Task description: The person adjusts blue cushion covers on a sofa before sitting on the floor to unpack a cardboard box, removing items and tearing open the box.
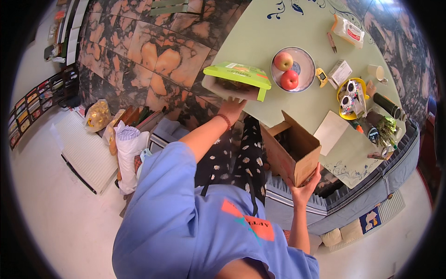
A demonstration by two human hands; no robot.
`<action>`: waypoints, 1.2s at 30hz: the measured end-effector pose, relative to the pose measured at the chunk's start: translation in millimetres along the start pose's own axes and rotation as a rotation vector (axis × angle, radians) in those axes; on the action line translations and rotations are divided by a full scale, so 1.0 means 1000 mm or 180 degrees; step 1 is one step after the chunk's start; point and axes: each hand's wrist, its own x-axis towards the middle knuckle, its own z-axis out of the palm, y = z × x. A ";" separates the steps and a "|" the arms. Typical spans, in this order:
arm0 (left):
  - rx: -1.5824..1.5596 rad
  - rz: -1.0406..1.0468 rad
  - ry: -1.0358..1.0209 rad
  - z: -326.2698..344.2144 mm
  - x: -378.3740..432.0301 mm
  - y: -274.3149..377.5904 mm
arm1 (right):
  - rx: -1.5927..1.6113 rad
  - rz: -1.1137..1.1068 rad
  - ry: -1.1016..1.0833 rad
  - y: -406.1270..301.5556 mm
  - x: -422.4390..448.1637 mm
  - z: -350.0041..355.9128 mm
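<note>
My left hand (pixel 232 108) is at the near side of a green and white cardboard box (pixel 240 78), whose open side faces me. The box is at the table's left edge, and dark contents show inside; the fingertips are partly hidden against it. My right hand (pixel 306 185) holds the lower end of an open brown cardboard box (pixel 278 157), tilted at the near edge of the table, with a raised flap. Its inside is dark, and what it contains cannot be told.
On the pale green table (pixel 240 38) stand a plate (pixel 306 82) with two apples (pixel 289 80), a yellow basket (pixel 338 92) with toy sunglasses, a wipes pack (pixel 348 31), a mug (pixel 375 72) and a beige sheet (pixel 331 132). A blue sofa (pixel 400 185) borders it.
</note>
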 end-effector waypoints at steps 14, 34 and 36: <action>-0.1178 0.0829 -0.0077 -0.018 0.003 0.008 | 0.0507 0.0542 -0.0034 0.016 -0.014 0.009; -0.1653 0.0779 0.1562 -0.229 -0.040 0.044 | 0.0840 -0.0447 -0.0121 -0.042 -0.018 -0.038; -0.2222 0.1445 0.0997 -0.251 -0.048 0.066 | 0.0512 -0.0574 -0.0236 -0.044 -0.015 -0.038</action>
